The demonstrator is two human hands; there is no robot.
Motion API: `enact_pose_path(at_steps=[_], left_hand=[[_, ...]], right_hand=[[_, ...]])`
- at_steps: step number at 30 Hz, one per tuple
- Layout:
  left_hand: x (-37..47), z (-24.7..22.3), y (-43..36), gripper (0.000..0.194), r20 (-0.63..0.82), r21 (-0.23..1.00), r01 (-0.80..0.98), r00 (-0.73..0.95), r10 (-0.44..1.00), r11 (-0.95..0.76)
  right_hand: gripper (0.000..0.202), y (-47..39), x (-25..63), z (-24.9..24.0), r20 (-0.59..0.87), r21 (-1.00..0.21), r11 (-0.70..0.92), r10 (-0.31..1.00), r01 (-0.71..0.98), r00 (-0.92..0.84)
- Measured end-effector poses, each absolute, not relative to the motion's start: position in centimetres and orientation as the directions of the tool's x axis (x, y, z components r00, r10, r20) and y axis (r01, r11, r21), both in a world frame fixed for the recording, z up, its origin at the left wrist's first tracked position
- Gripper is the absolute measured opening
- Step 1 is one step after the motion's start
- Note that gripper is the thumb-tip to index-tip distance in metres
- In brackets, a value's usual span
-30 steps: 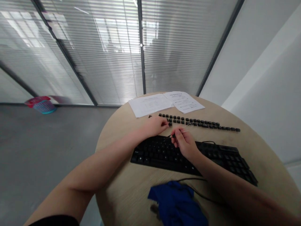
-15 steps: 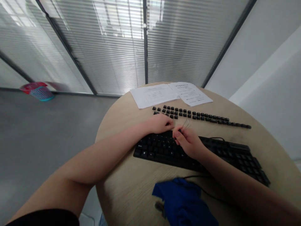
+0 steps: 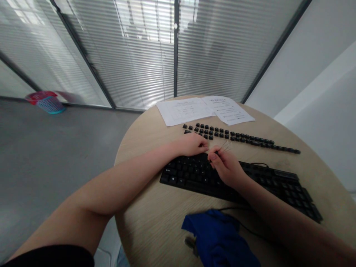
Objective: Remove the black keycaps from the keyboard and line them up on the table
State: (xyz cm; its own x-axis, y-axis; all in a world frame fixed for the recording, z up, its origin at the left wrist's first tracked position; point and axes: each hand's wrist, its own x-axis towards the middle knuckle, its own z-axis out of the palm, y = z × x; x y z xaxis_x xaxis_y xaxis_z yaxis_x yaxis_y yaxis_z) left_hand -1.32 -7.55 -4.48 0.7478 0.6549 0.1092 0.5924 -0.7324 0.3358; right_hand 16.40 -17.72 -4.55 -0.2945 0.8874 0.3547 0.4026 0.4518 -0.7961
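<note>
A black keyboard (image 3: 191, 181) lies across the round table, with keys gone from its upper rows as far as I can see. My left hand (image 3: 193, 144) rests at its far edge, fingers curled inward; whatever they hold is hidden. Close beside it, my right hand (image 3: 226, 167) is closed over the keyboard in a pinch. Thin wire loops stick out of that fist, from what looks like a wire keycap puller (image 3: 227, 145); its handle is mostly covered by my fingers. Beyond both hands, loose black keycaps (image 3: 236, 134) stand in rows on the wood.
Two printed sheets (image 3: 186, 111) lie at the table's (image 3: 150, 207) far side. A blue cloth (image 3: 219, 237) is bunched near the front, with a dark object (image 3: 190, 243) by it and a black cable (image 3: 236, 208) behind. On the floor at left stands a basket (image 3: 50, 105).
The whole view has shifted slightly. Both hands keep nearly the same place over the keyboard, and the right one still has the wire loops in it.
</note>
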Motion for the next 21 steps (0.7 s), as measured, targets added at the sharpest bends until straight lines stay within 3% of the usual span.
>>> enact_pose_path(at_steps=[6, 15, 21], left_hand=[[-1.2, -4.1, -7.7, 0.02, 0.093, 0.322, 0.604, 0.746, 0.66, -0.729], [-1.2, -3.9, -7.8, 0.02, 0.072, 0.322, 0.613, 0.744, 0.664, -0.722], [-1.3, -4.0, -7.8, 0.021, 0.081, 0.336, 0.61, 0.74, 0.667, -0.718]], right_hand=[[0.024, -17.7, 16.3, -4.4, 0.323, -0.762, 0.48, 0.864, 0.435, -0.387], [0.019, -18.2, 15.9, -4.1, 0.385, -0.527, 0.659, 0.748, 0.536, -0.541], [0.021, -18.1, 16.6, -5.0, 0.443, -0.646, 0.598, 0.8, 0.474, -0.404]])
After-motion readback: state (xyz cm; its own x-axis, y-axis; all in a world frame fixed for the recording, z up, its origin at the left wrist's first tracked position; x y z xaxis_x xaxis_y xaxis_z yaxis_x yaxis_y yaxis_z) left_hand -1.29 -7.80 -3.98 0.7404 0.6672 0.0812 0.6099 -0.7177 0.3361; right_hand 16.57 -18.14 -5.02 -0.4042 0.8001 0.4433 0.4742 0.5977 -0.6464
